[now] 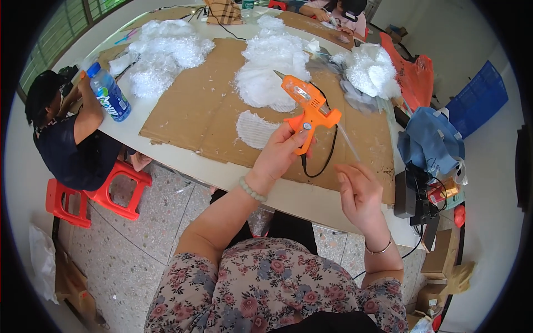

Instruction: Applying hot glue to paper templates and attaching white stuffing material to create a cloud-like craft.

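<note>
My left hand (280,151) is wrapped round the handle of an orange hot glue gun (313,105), its nozzle tilted up toward the far left. Between the fingertips of my right hand (360,191) is the near end of a thin, translucent glue stick (350,144). The stick's far end reaches the back of the gun; whether it is inside cannot be made out. A black cord (327,165) loops down from the handle. Just beyond my left hand lies a small ribbed white fabric piece (254,130), on a large cardboard sheet (200,119).
Fluffy white piles (272,66) lie across the table, another pile (371,69) at right. A blue-capped bottle (109,93) stands near a seated person (72,127) at left. Someone else (338,14) works at the far end. A blue bag (430,136) and black box (406,191) occupy the right edge.
</note>
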The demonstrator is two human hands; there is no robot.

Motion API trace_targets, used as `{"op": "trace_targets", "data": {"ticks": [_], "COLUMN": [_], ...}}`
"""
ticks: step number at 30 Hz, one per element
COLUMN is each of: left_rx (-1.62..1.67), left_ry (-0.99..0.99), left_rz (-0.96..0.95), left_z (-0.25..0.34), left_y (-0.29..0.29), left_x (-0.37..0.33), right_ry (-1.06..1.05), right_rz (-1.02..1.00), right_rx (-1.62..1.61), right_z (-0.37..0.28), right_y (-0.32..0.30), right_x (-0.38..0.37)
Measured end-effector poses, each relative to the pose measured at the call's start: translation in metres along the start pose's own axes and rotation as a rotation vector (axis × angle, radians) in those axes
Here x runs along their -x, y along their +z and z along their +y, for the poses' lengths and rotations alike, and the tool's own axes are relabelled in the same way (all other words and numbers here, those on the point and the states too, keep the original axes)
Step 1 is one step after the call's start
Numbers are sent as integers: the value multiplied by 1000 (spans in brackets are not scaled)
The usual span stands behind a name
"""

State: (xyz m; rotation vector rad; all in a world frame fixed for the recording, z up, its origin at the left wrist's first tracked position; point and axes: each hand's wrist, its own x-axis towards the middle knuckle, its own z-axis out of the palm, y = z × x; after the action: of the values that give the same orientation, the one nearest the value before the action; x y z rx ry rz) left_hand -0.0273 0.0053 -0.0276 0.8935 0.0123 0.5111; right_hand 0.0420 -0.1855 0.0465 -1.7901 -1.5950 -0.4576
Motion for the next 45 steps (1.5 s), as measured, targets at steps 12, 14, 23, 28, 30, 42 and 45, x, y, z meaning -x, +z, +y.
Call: {"op": "trace_targets", "data": {"ticks": [12, 14, 23, 28, 30, 42, 45], "left_rx": [-449, -701, -1591, -1763, -1806, -1823, -1812], "left_ry": [277, 175, 438, 559, 567, 556, 534], "left_rz": [-29, -34, -90, 37, 5, 23, 19], "left_z": [8, 16, 53, 53, 50, 45, 44], "left_y": [23, 16, -17, -36, -35, -46, -48], "left_x": [9, 15, 65, 77, 77, 77, 77], "right_ry": [726, 591, 542, 582, 553, 430, 478], "right_rz": [-174, -68, -323, -468, -524, -591, -620], "right_rx": [-1135, -1296, -1188, -911, -808, -347, -300], "right_z": [34, 25, 17, 26, 28, 42, 43], "right_y": [66, 72, 67, 88, 95, 114, 114], "right_x": [-48, -54, -72, -77, -79, -87, -88]}}
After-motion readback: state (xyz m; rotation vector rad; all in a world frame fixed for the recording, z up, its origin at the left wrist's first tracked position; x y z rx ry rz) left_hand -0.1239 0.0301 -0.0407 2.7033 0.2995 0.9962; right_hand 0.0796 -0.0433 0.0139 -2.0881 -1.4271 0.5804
